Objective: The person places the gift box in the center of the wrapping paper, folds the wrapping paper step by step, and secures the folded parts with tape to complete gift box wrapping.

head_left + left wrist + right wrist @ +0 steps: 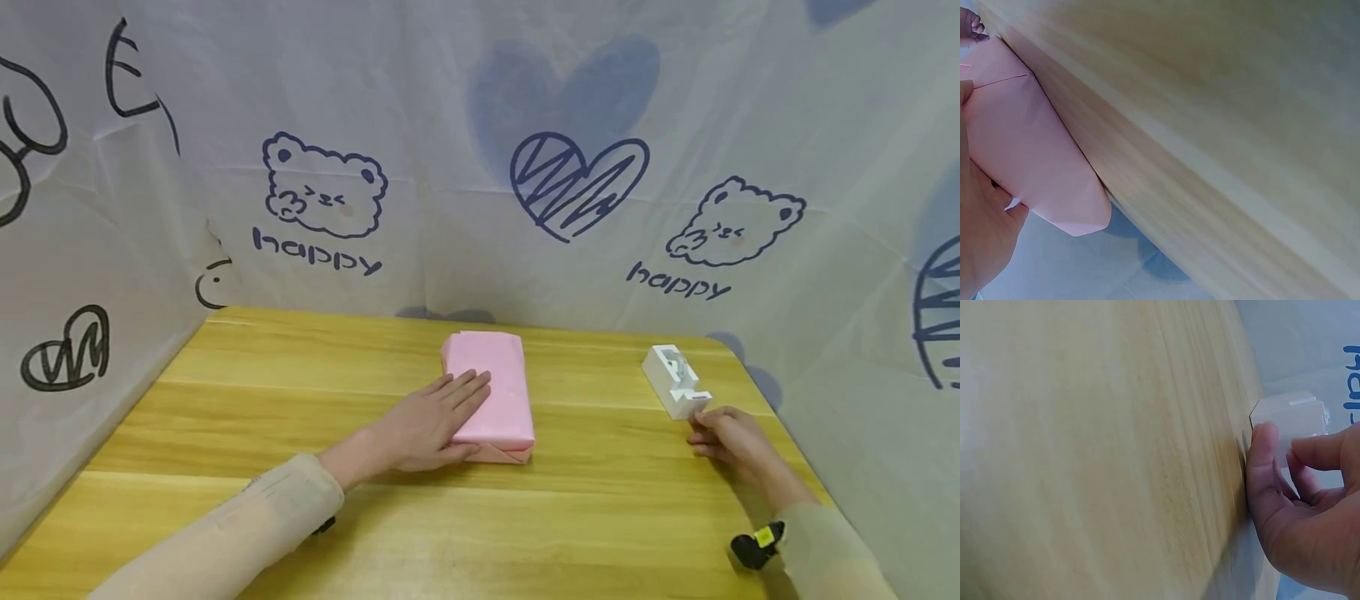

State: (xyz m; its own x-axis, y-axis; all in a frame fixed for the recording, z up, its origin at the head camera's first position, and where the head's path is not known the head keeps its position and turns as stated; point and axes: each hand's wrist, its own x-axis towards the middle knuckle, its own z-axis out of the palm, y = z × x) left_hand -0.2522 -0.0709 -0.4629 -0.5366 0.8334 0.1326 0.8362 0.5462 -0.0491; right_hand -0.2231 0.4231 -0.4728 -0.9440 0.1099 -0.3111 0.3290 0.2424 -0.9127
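A flat box wrapped in pink paper (504, 392) lies on the wooden table, its folded end towards me. My left hand (431, 423) rests on its top and left edge with straight fingers; in the left wrist view, the hand (985, 231) is against the pink paper (1041, 144). To the right stands a white tape dispenser (670, 383), its roll set in the top. My right hand (738, 442) is at the dispenser's near, cutting end, thumb and forefinger tips pinched together there. In the right wrist view, its other fingers curl beside the dispenser (1294, 419); the clear tape itself hardly shows.
The wooden table (285, 392) reaches back to a white cloth (450, 208) printed with bears and hearts. More cloth hangs at the left and right sides. A black strap with a yellow mark (757, 546) is on the right wrist.
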